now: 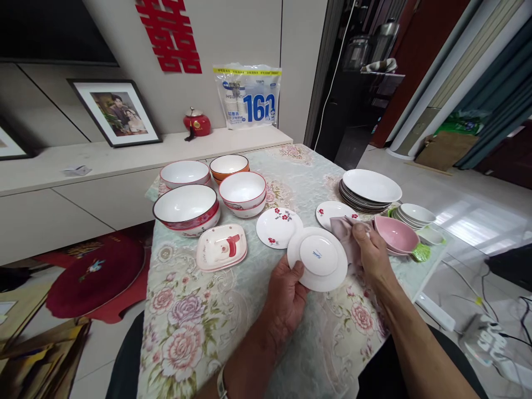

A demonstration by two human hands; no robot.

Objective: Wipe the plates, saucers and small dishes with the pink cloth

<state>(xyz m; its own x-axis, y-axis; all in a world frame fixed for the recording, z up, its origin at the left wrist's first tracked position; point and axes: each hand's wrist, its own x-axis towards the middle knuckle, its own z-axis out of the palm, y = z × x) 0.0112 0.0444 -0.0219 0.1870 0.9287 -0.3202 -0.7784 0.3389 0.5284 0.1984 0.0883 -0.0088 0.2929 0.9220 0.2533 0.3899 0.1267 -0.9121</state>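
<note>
And here we are over the surface (233, 288), draped in a pale floral tablecloth, where the left hand (287, 288) has the small round white plate with a blue mark on its underside (317, 259) pinched at the near rim, thumb laid across that underside, the plate held up at a tilt, while the right hand (371, 246) clutches a crumpled greyish-pink cloth (348, 235) just beside it! Here's the danger: that grip takes only one side, so a firm push from the cloth on the far rim could lever the plate out of the fingers, and smooth glaze would make the slip quicker. Below it, in view at least, sits the round white plate with red flowers (278, 227), and a drop there could chip both. Watch the cloth, too: it overlaps a second white flowered plate (333, 213), and if the folds catch, a tug could drag it along. And look how near those knuckles are to the pink glossy leaf-shaped bowl (397, 235); a wide swing of the elbow or wrist could shove it into the stacked small white bowls (417, 214), close to the right edge, with hard tiled floor (465, 191) beyond
</note>
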